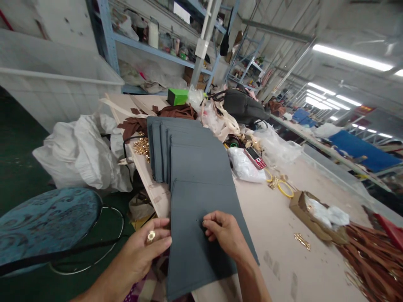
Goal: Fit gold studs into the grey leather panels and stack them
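Observation:
Several dark grey-blue panels (192,201) lie overlapped in a row on the pale table (264,209), the nearest one reaching over its front edge. At the left edge of that nearest panel is my left hand (147,247), fingers bent and apart from the thumb, with a gold ring-like piece (150,236) at one finger; nothing shows held in it. My right hand (222,230) is just over the middle of the same panel, thumb and fingertips pinched together. Whatever the pinch may hold is too small to make out.
Gold metal pieces (141,147) and brown scraps (176,111) lie behind the panels. A red phone (255,157), yellow rings (285,189), a cardboard box (315,218) and brown straps (371,260) are to the right. A blue stool (53,222) stands left, near white sacks (78,155).

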A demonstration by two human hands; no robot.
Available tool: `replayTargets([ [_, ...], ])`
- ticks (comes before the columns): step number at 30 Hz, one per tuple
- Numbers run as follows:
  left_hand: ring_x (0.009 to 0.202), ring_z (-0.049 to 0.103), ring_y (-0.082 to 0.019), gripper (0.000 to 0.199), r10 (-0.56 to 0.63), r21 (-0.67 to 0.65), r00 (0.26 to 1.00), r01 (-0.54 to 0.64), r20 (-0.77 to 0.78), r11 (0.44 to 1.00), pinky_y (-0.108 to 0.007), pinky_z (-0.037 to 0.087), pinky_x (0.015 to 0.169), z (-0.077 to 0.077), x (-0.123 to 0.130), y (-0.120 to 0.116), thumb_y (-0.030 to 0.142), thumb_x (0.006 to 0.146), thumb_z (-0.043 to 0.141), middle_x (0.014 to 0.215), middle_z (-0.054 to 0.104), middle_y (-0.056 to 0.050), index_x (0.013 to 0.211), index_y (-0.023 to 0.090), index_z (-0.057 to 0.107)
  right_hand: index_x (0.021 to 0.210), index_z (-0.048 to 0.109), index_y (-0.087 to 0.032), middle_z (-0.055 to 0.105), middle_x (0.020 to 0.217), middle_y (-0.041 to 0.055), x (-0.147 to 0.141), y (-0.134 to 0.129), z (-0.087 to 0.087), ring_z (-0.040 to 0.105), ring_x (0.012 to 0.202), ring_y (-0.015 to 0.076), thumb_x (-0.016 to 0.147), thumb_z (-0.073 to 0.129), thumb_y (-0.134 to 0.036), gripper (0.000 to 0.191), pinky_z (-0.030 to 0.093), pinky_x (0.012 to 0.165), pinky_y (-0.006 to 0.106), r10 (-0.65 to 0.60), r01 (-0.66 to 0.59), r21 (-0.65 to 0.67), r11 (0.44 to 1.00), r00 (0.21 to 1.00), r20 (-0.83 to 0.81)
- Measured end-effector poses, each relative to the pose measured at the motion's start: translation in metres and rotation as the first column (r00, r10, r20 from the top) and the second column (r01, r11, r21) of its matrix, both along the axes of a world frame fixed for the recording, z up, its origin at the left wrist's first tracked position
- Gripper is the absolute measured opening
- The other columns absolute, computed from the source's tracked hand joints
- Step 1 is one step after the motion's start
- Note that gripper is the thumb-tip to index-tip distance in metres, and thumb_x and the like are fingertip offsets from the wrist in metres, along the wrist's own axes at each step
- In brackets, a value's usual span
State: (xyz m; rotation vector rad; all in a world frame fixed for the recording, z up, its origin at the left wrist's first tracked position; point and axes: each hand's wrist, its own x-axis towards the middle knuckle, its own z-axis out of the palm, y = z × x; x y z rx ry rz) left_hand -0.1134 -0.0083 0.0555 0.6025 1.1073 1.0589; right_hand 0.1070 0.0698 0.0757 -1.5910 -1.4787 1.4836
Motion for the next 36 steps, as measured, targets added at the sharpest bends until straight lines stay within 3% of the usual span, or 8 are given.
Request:
replayTargets([
  [5, 0.086, 0.070, -0.025, 0.058, -0.185, 0.002, 0.964, 0.188, 0.189, 0.982, -0.036, 0.054, 0.082, 0.034, 0.022, 0.024, 0.039, 0.063, 0.082, 0.096, 0.074, -0.008, 0.113, 0.017, 0.062, 0.078, 0.064, -0.014, 0.058, 0.055, -0.0037, -0.002, 0.004, 0.003, 0.055, 0.051, 0.0096, 0.068, 0.071, -0.039, 0.028, 0.045, 0.047, 0.019, -0.004, 0.000, -0.058, 0.998, 0.997, -0.077],
  [9, 0.078, 0.069, -0.022, 0.052, -0.254, -0.051, 0.946, 0.269, 0.202, 0.962, -0.031, 0.053, 0.071, 0.028, 0.031, 0.035, 0.038, 0.062, 0.082, 0.091, 0.075, -0.008, 0.106, 0.015, 0.065, 0.079, 0.064, -0.015, 0.058, 0.053, -0.0041, -0.003, 0.004, 0.001, 0.053, 0.048, 0.0086, 0.071, 0.069, -0.041, 0.028, 0.045, 0.048, 0.020, 0.031, -0.036, -0.057, 0.998, 0.995, -0.091],
  [17, 0.064, 0.066, -0.019, 0.048, -0.235, -0.098, 0.971, 0.238, 0.048, 0.966, -0.022, 0.041, 0.049, 0.020, 0.038, 0.034, 0.045, 0.069, 0.074, 0.080, 0.074, -0.005, 0.107, 0.015, 0.068, 0.079, 0.060, -0.015, 0.056, 0.051, -0.0055, -0.009, 0.004, 0.000, 0.052, 0.044, 0.0079, 0.073, 0.066, -0.038, 0.024, 0.043, 0.046, 0.018, 0.075, -0.080, -0.051, 0.995, 0.992, -0.099],
  [20, 0.069, 0.067, -0.019, 0.043, -0.245, -0.062, 0.969, 0.243, -0.025, 0.968, -0.023, 0.046, 0.056, 0.023, 0.038, 0.034, 0.045, 0.074, 0.068, 0.083, 0.075, -0.005, 0.104, 0.015, 0.070, 0.077, 0.058, -0.016, 0.056, 0.050, -0.0058, -0.012, 0.003, -0.002, 0.053, 0.044, 0.0083, 0.072, 0.067, -0.037, 0.023, 0.044, 0.046, 0.018, 0.057, -0.061, -0.038, 0.997, 0.992, -0.114],
  [24, 0.086, 0.068, -0.022, 0.034, -0.339, 0.117, 0.931, 0.354, -0.133, 0.928, -0.029, 0.052, 0.077, 0.025, 0.040, 0.033, 0.042, 0.084, 0.060, 0.099, 0.075, -0.004, 0.106, 0.019, 0.072, 0.075, 0.056, -0.017, 0.056, 0.050, -0.0057, -0.007, -0.002, -0.002, 0.053, 0.044, 0.0095, 0.071, 0.069, -0.038, 0.025, 0.044, 0.043, 0.019, -0.024, 0.023, -0.003, 1.000, 0.994, -0.105],
  [28, 0.110, 0.062, -0.025, 0.035, -0.310, 0.255, 0.915, 0.374, -0.259, 0.892, -0.034, 0.042, 0.105, 0.028, 0.048, 0.034, 0.044, 0.085, 0.060, 0.116, 0.072, 0.000, 0.114, 0.028, 0.070, 0.077, 0.061, -0.018, 0.054, 0.053, -0.0063, 0.007, -0.014, 0.000, 0.050, 0.047, 0.0087, 0.072, 0.072, -0.035, 0.021, 0.039, 0.041, 0.017, -0.096, 0.103, 0.154, 0.983, 0.994, -0.055],
  [32, 0.110, 0.063, -0.030, 0.040, -0.301, 0.192, 0.927, 0.345, -0.225, 0.919, -0.035, 0.045, 0.103, 0.031, 0.064, 0.037, 0.050, 0.077, 0.067, 0.109, 0.075, -0.001, 0.108, 0.026, 0.074, 0.082, 0.068, -0.020, 0.058, 0.063, -0.0040, 0.022, -0.029, -0.002, 0.052, 0.055, 0.0088, 0.076, 0.071, -0.029, 0.011, 0.042, 0.050, 0.018, -0.148, 0.154, 0.308, 0.939, 0.988, -0.045],
  [36, 0.103, 0.067, -0.026, 0.039, -0.366, 0.089, 0.930, 0.366, -0.011, 0.926, -0.034, 0.051, 0.096, 0.033, 0.077, 0.029, 0.047, 0.082, 0.064, 0.107, 0.075, 0.000, 0.113, 0.024, 0.071, 0.078, 0.068, -0.018, 0.061, 0.070, -0.0011, 0.031, -0.046, -0.003, 0.054, 0.059, 0.0099, 0.080, 0.066, -0.025, 0.008, 0.044, 0.053, 0.020, -0.190, 0.185, 0.382, 0.905, 0.981, -0.027],
])
